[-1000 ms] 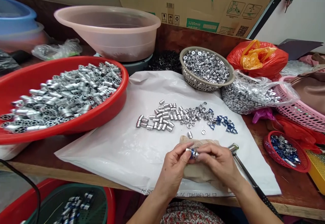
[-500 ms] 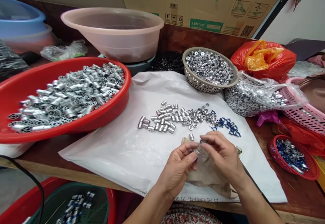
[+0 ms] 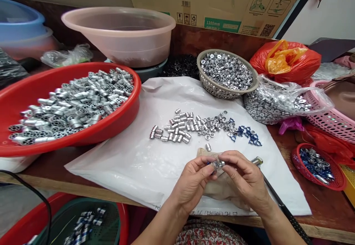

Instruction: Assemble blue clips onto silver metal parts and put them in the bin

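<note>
My left hand (image 3: 192,180) and my right hand (image 3: 245,176) meet above a tan cloth (image 3: 219,192). Between thumb and fingers, the left pinches a small silver metal cylinder (image 3: 217,164) with holes in its end. My right fingertips grip the other side of it, where a silver ring-like piece seems to sit. Just beyond the cloth stands a single silver cylinder (image 3: 208,147). Farther out lie several silver cylinders (image 3: 177,128), silver round caps (image 3: 213,126) and blue rings (image 3: 249,136). Beside my right hand, a black rod (image 3: 280,200) with a metal tip leans over the table edge.
A red basin (image 3: 135,100) heaped with silver cylinders stands at left. At the back are a pink tub (image 3: 119,39) and a grey basket (image 3: 201,76) of caps. On the right sit a clear bag (image 3: 269,106) and a small red basket (image 3: 298,171). White sheeting (image 3: 119,163) covers the tabletop.
My right fingers have come down slightly, and the metal part between my hands now shows more plainly. More of the black rod is visible. The whole view has shifted a little.
</note>
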A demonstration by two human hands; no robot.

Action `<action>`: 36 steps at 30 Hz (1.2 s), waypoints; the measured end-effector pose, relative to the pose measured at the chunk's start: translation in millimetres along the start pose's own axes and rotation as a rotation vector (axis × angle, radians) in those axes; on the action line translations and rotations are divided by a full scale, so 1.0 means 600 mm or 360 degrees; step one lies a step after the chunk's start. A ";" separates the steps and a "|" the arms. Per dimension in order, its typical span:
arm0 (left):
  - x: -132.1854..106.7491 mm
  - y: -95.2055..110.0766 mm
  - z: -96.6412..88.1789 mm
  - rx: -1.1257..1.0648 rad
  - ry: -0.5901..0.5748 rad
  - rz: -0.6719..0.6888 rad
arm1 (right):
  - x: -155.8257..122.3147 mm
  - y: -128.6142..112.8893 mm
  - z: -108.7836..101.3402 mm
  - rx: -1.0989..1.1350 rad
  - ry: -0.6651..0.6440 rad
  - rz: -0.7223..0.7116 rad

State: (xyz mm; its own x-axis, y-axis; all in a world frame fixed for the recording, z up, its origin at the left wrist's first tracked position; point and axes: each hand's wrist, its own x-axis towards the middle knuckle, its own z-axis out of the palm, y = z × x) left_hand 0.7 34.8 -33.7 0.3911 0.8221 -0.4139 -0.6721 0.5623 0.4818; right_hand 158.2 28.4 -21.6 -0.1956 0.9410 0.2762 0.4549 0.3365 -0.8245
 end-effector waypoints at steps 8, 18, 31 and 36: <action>-0.001 -0.001 -0.002 0.0058 0.0007 -0.0052 | 0.003 -0.007 -0.010 -0.0014 -0.0109 -0.0146; -0.004 0.005 0.001 0.0180 -0.0023 -0.0099 | -0.001 -0.007 -0.017 -0.0108 -0.0160 -0.0291; 0.018 -0.005 -0.015 0.2595 -0.0079 0.1029 | -0.176 0.115 -0.126 -0.1483 0.0154 0.0512; 0.025 -0.026 -0.026 0.2743 -0.0055 0.1180 | -0.190 0.100 -0.125 -0.1357 0.0184 0.0578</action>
State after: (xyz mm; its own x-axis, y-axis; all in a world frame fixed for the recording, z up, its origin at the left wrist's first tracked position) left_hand 7.6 37.0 -59.6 0.3808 0.8982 0.2196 0.5908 -0.4191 0.6894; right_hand 272.9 -56.2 -65.7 0.1507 0.9759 0.1576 0.9642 -0.1099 -0.2413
